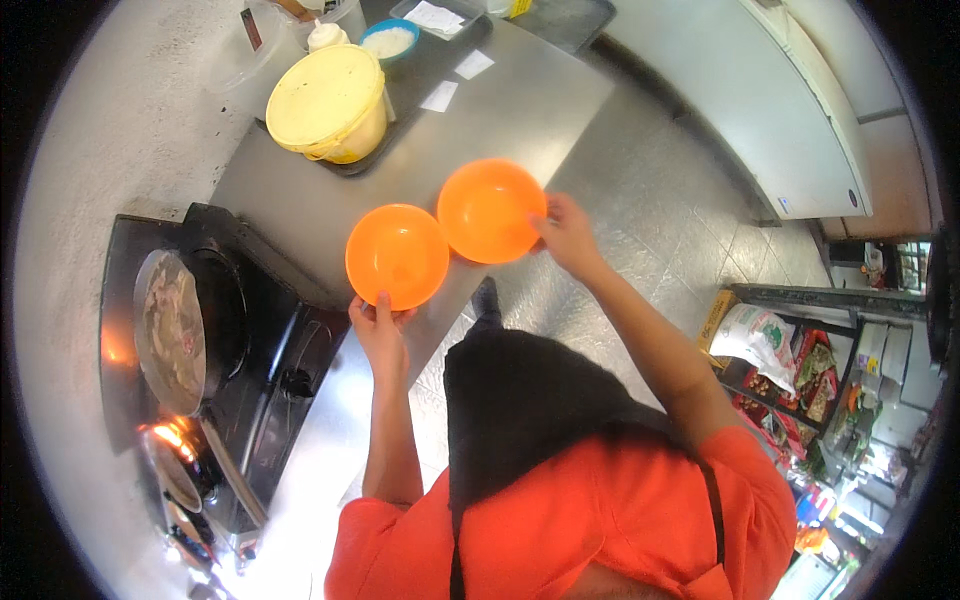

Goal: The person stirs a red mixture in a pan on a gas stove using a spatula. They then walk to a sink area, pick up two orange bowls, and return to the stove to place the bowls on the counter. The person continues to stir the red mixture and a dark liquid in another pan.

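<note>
Two plain orange bowls (398,255) (490,210) sit at the grey steel surface's (300,200) near edge; a pale yellow lidded bucket (328,100) stands on a dark tray (430,60) toward its far edge

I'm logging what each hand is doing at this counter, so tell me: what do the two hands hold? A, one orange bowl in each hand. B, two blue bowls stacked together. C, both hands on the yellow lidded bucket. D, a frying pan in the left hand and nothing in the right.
A: the left hand grips the rim of one orange bowl and the right hand grips the other orange bowl, side by side on the steel counter.
</note>
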Tool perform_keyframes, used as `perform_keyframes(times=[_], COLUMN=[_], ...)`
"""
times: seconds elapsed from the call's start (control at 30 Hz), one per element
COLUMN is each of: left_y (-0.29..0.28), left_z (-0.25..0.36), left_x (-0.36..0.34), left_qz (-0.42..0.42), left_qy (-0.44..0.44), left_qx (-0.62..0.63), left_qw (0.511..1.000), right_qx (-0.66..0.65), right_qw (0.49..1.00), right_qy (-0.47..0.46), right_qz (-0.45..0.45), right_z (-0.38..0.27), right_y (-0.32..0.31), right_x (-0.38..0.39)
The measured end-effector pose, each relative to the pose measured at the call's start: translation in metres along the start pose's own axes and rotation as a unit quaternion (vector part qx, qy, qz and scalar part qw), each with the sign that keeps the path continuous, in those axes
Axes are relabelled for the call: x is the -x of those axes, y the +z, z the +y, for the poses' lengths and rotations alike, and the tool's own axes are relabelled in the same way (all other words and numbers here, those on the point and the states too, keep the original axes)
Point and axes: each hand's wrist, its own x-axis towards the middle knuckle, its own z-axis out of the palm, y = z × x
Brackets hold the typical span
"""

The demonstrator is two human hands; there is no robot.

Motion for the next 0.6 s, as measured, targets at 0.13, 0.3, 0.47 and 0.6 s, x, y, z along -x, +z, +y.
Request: perform_keyframes(times=[0.13, 0.3, 0.47, 0.6], left_y=[-0.001, 0.091, 0.264, 0.347], left_z=[0.005, 0.05, 0.065, 0.03], left_x=[0.003, 0.02, -0.039, -0.114], left_qz=[0.094, 0.048, -0.128, -0.019], left_qy=[0.212, 0.308, 0.408, 0.258], left_qx=[-0.321, -0.293, -0.444, -0.64], left_qw=[0.918, 0.904, 0.787, 0.724], right_qx=[0.098, 0.4, 0.543, 0.53], right_qw=[0.991, 0.895, 0.744, 0.686], right_qy=[0.067, -0.199, -0.386, -0.483], right_qz=[-0.054, -0.017, -0.049, -0.125], right_z=[-0.027, -0.058, -0.058, -0.046], right_y=[-0.007, -0.031, -0.024, -0.067], right_x=[-0.045, -0.172, -0.303, -0.347])
